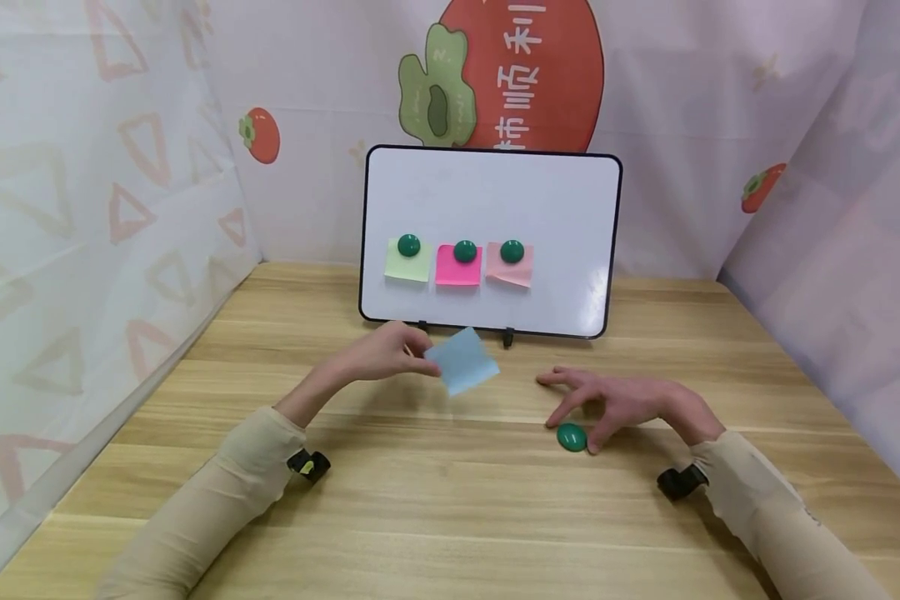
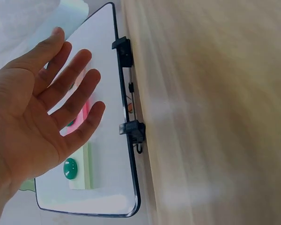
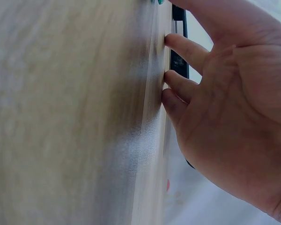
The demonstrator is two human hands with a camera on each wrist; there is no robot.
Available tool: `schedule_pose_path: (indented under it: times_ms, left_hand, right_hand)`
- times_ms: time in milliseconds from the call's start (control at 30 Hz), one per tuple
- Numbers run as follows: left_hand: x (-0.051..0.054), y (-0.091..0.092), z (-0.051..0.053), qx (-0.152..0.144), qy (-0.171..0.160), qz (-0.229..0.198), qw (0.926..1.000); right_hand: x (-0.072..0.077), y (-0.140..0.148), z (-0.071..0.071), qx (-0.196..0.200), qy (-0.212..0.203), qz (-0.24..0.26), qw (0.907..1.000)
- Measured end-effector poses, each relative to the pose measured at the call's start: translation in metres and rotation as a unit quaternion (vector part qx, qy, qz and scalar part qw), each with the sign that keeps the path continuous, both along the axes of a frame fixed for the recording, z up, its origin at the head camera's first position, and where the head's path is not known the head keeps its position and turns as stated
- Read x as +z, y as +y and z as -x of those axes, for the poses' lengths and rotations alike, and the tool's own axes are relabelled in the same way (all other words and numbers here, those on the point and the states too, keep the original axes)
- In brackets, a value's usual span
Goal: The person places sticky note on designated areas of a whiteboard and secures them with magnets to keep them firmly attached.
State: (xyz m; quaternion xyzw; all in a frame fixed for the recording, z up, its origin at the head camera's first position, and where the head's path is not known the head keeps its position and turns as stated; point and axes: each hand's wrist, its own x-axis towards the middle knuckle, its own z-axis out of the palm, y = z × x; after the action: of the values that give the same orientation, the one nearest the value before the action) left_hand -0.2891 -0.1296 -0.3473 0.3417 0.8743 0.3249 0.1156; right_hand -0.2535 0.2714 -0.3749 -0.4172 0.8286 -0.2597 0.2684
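My left hand (image 1: 390,348) pinches a light blue sticky note (image 1: 462,363) by one corner between thumb and index finger, above the table. In the left wrist view that note (image 2: 68,18) shows beyond the thumb, and the other fingers are spread. Low over the wood, my right hand (image 1: 630,404) has its fingers spread around a round green magnet (image 1: 572,437). The thumb tip is at the magnet's right edge and the index fingertip is just off its left. In the right wrist view, the remaining fingertips of the right hand (image 3: 229,103) touch the table.
A whiteboard (image 1: 495,187) stands at the back of the wooden table (image 1: 435,517) on small black feet. Yellow-green (image 1: 407,268), bright pink (image 1: 457,273) and pale pink (image 1: 512,273) notes hang on it, each under a green magnet. Printed curtains enclose the sides and back.
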Motion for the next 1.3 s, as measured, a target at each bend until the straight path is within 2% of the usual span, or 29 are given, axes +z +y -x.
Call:
schedule_pose_path:
  times_ms: [233, 367, 500, 600, 667, 833, 933, 1133, 1300]
  left_hand:
    - [0.010, 0.018, 0.013, 0.039, -0.002, -0.047, 0.9981]
    - [0.016, 0.032, 0.023, 0.056, 0.012, -0.070, 0.9959]
    - [0.020, 0.048, 0.032, 0.067, 0.018, -0.102, 0.9924]
    - [0.023, 0.060, 0.039, 0.076, 0.044, -0.116, 0.9894]
    - [0.025, 0.068, 0.043, 0.076, 0.072, -0.114, 0.9880]
    - [0.032, 0.088, 0.054, 0.068, 0.158, -0.092, 0.9808]
    - [0.037, 0.099, 0.061, 0.080, 0.197, -0.078, 0.9740]
    - [0.046, 0.118, 0.074, 0.092, 0.234, -0.058, 0.9661]
    - [0.046, 0.133, 0.084, 0.100, 0.261, -0.062, 0.9581]
  right_hand:
    - [0.002, -0.004, -0.003, -0.011, 0.002, -0.005, 0.9999]
    - [0.005, -0.006, -0.005, -0.021, 0.001, -0.009, 0.9997]
    - [0.005, -0.007, -0.005, -0.023, 0.020, -0.014, 0.9994]
    - [0.004, -0.009, -0.005, -0.026, 0.036, -0.021, 0.9988]
    - [0.004, -0.010, -0.005, -0.032, 0.036, -0.025, 0.9985]
    - [0.005, -0.010, -0.005, -0.039, 0.028, -0.030, 0.9984]
    - [0.004, -0.011, -0.005, -0.038, 0.035, -0.032, 0.9982]
    - [0.007, -0.015, -0.008, -0.034, 0.050, -0.030, 0.9977]
    - [0.009, -0.019, -0.010, -0.026, 0.061, -0.019, 0.9976]
